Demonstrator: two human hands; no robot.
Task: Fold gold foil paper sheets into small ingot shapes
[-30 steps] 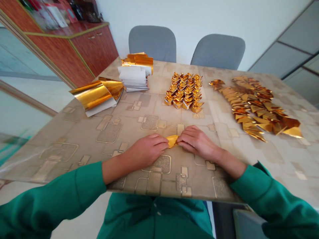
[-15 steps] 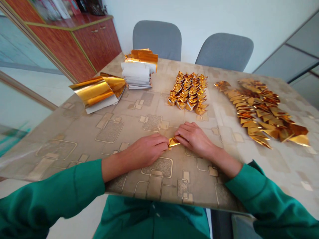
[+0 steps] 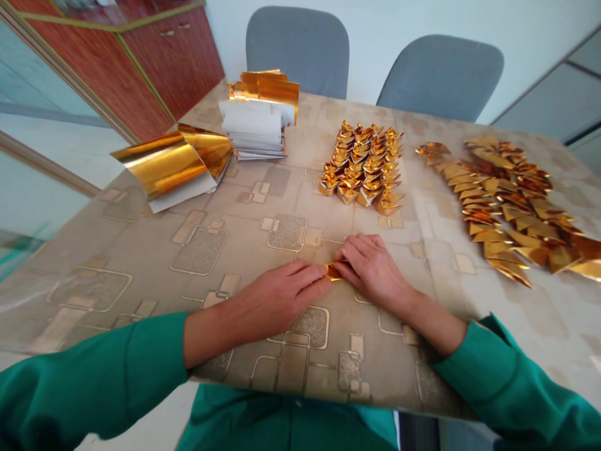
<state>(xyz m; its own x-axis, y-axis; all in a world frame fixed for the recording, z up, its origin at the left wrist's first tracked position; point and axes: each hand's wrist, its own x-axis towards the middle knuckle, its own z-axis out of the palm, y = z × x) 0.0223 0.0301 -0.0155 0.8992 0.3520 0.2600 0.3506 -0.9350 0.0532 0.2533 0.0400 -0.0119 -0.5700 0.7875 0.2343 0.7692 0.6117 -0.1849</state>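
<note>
Between my hands, low over the patterned tabletop, is a small folded piece of gold foil paper [image 3: 333,272]. My left hand [image 3: 286,291] grips its left end, fingers closed and pointing right. My right hand [image 3: 375,269] pinches the other end with curled fingers. Most of the paper is covered by my fingertips. Beyond my hands stand rows of folded gold paper ingots [image 3: 361,166], packed close together. To the right lie long overlapping lines of flat folded gold paper pieces [image 3: 488,207].
A stack of white-backed foil sheets [image 3: 256,128] stands at the back left, beside loose curled gold sheets [image 3: 164,163]. Two grey chairs [image 3: 298,50] are behind the table [image 3: 253,244]. A reddish wooden cabinet [image 3: 173,62] is at the far left.
The camera view has tilted down and come slightly closer. Both hands still hold the gold paper, and their fingers have shifted a little on it.
</note>
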